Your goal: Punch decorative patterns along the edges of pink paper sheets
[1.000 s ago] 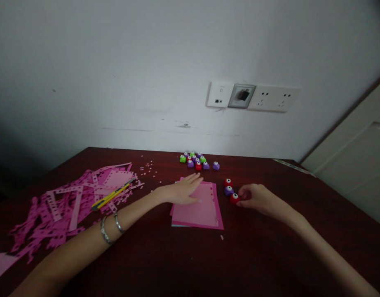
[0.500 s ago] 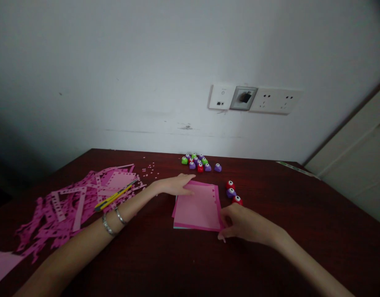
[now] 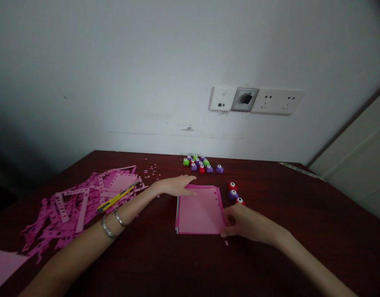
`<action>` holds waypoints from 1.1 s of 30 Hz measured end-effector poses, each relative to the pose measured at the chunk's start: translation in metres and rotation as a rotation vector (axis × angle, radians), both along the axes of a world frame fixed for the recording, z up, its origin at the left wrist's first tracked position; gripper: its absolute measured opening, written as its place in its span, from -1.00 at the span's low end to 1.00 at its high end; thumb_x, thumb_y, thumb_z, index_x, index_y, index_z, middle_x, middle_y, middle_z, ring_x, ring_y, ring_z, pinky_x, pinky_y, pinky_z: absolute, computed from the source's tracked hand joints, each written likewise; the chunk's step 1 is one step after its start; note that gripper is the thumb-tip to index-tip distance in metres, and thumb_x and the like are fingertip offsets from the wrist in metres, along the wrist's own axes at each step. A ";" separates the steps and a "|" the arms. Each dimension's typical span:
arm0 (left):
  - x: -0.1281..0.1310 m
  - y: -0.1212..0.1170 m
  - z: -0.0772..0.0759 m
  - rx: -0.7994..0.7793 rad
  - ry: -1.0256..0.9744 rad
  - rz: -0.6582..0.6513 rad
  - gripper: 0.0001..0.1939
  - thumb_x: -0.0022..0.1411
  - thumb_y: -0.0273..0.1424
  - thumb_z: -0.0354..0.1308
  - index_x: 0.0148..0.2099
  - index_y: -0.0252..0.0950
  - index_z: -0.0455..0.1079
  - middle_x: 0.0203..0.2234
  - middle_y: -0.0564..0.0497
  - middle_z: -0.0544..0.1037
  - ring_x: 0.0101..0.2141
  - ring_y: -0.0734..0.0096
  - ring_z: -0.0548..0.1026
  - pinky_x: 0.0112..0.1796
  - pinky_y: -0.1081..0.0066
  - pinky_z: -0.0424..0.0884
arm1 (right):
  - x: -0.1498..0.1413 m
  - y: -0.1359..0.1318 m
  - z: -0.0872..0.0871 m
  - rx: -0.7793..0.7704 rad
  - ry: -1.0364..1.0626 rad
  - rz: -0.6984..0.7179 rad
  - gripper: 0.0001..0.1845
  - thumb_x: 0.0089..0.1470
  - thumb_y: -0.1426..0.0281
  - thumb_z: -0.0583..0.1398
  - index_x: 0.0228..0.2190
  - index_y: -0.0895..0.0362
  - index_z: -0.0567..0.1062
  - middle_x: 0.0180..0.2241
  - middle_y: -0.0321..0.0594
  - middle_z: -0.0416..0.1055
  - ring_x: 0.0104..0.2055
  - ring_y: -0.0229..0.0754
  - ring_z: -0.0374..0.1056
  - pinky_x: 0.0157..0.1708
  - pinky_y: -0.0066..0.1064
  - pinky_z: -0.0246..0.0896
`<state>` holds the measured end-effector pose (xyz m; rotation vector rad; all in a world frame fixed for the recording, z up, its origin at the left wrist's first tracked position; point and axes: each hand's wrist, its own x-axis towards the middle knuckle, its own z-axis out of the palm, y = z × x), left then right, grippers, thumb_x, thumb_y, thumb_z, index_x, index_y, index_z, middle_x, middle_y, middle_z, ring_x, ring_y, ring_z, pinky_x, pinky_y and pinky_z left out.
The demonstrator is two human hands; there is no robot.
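Observation:
A stack of pink paper (image 3: pixel 200 212) lies flat on the dark table in front of me, light pink on top with darker pink and a bit of pale blue at the edges. Small punched holes run along its right side. My left hand (image 3: pixel 177 185), fingers stretched out, rests on the stack's upper left corner. At the lower right corner, my right hand (image 3: pixel 239 220) has its thumb and fingers bent round the paper's edge. A tiny pink scrap (image 3: pixel 226 243) sits just below the right thumb.
Cut pink paper strips (image 3: pixel 81 202) are heaped at the left, with a yellow utility knife (image 3: pixel 117 197) on them. Several small craft punches (image 3: pixel 201 169) in red, purple and green stand at the back; a few more (image 3: pixel 232 194) are near my right hand. Wall sockets (image 3: pixel 275 101) are behind.
The stack's sheets lie more evenly over each other, with less sticking out at the left and bottom. The pink scrap has come apart from the right thumb. The view has shifted slightly.

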<state>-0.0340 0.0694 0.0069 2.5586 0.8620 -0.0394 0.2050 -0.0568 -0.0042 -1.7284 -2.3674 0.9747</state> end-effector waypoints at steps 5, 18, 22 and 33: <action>0.001 0.036 -0.020 0.233 -0.258 0.236 -0.51 0.11 -0.25 0.05 0.05 -0.41 0.26 -0.06 -0.20 0.40 -0.09 0.22 0.37 -0.11 0.35 0.26 | 0.000 0.000 0.007 -0.004 0.062 0.032 -0.74 -0.04 0.26 0.18 -0.59 0.17 0.33 -0.58 -0.34 0.25 -0.56 -0.36 0.12 -0.61 -0.51 -0.09; 0.028 0.099 -0.049 0.139 -0.446 0.389 -0.74 -0.09 -0.27 0.24 -0.34 -0.34 0.46 -0.50 0.05 0.48 -0.46 0.40 0.41 -0.43 0.47 0.27 | 0.001 -0.001 0.009 0.073 0.076 0.060 -0.69 0.06 0.23 0.11 -0.58 0.18 0.33 -0.60 -0.34 0.23 -0.57 -0.37 0.10 -0.62 -0.51 -0.10; 0.032 0.104 -0.052 0.084 -0.477 0.385 -0.76 -0.10 -0.26 0.23 -0.41 -0.34 0.46 -0.58 0.07 0.45 -0.51 0.42 0.40 -0.47 0.48 0.25 | 0.002 0.001 0.008 0.080 0.064 0.069 -0.68 0.07 0.24 0.10 -0.60 0.18 0.29 -0.62 -0.37 0.19 -0.59 -0.39 0.05 -0.63 -0.51 -0.13; 0.029 0.085 -0.026 -0.164 -0.537 0.391 -0.70 -0.12 -0.19 0.24 -0.42 -0.36 0.49 -0.58 0.01 0.50 -0.53 0.46 0.39 -0.50 0.48 0.25 | 0.003 0.002 0.014 0.080 0.068 0.046 -0.69 0.08 0.24 0.09 -0.58 0.18 0.33 -0.57 -0.34 0.25 -0.56 -0.37 0.10 -0.62 -0.53 -0.08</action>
